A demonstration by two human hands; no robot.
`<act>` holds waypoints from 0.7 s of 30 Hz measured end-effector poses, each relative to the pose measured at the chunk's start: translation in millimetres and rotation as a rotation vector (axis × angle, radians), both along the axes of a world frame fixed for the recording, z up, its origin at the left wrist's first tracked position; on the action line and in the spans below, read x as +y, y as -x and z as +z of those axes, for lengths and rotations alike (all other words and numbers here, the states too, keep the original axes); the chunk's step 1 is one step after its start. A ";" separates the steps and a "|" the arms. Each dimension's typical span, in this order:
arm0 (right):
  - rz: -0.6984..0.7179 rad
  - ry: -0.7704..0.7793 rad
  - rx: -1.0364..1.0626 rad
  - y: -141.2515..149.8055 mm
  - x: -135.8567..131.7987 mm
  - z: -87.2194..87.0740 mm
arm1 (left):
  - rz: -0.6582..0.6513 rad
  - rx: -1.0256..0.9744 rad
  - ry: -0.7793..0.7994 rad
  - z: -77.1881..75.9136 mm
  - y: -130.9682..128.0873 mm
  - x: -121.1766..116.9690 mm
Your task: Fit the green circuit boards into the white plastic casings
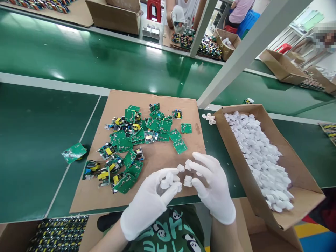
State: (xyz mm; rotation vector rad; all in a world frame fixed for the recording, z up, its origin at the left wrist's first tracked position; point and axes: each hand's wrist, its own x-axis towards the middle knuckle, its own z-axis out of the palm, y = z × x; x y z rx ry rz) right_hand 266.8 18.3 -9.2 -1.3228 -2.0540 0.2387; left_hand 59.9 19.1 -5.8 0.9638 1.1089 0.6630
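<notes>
My left hand (154, 192), in a white glove, is curled with fingers and thumb round several small white pieces (167, 181), thin and flat like pads. My right hand (214, 187), gloved too, is just to its right with its fingers bent and apart. By its thumb tip is a white piece (188, 181), and another white piece (181, 168) sits between the two hands; whether they touch the fingers is hard to tell. Under the hands is a cardboard sheet (162, 185), bearing a heap of green circuit boards (126, 144) with yellow and black components.
An open carton (231, 150) on the right holds many white pieces, and a few pinkish discs (210, 119) lie beside it. One circuit board (74, 153) is off the sheet at left. A slanted grey post (252, 52) rises behind. Across the green belt (105, 56) a gloved person works.
</notes>
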 end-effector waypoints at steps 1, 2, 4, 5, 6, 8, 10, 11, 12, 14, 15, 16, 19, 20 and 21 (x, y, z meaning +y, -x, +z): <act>0.042 0.022 0.012 5.4 -1.9 4.6 | -0.035 0.032 -0.052 -0.7 -0.7 -0.5; 0.095 0.046 0.010 11.5 -3.2 8.8 | -0.066 0.067 -0.098 -1.1 -1.3 -1.1; 0.200 0.098 -0.006 23.7 -4.0 14.6 | -0.099 0.146 -0.165 -1.5 -2.1 -2.4; 0.221 0.116 -0.003 28.9 -4.0 16.1 | -0.101 0.173 -0.185 -1.4 -2.3 -3.1; 0.219 0.128 0.015 33.1 -3.9 16.7 | -0.096 0.186 -0.197 -1.2 -2.2 -3.7; 0.193 0.143 0.077 38.3 -4.2 16.3 | -0.086 0.193 -0.212 -0.3 -2.0 -4.3; 0.179 0.142 0.123 40.1 -5.4 15.4 | -0.092 0.205 -0.220 1.2 -1.8 -3.6; 0.185 0.146 0.134 40.2 -6.1 15.2 | -0.099 0.238 -0.226 2.0 -1.7 -2.9; 0.200 0.154 0.142 40.1 -6.8 15.1 | -0.110 0.282 -0.235 2.8 -1.8 -1.9; 0.230 0.167 0.158 40.0 -7.5 15.1 | -0.142 0.330 -0.252 4.2 -2.1 0.2; 0.244 0.167 0.170 40.0 -7.5 14.9 | -0.161 0.325 -0.256 4.5 -2.3 1.2; 0.253 0.161 0.182 40.2 -7.3 14.3 | -0.175 0.313 -0.260 4.5 -2.6 1.9; 0.212 0.133 0.202 41.3 -6.7 10.7 | -0.182 0.307 -0.264 3.4 -3.4 2.9; 0.186 0.117 0.203 41.6 -6.5 9.5 | -0.175 0.308 -0.262 3.0 -3.5 2.9; 0.169 0.104 0.198 41.9 -6.5 8.7 | -0.168 0.297 -0.256 2.8 -3.5 2.9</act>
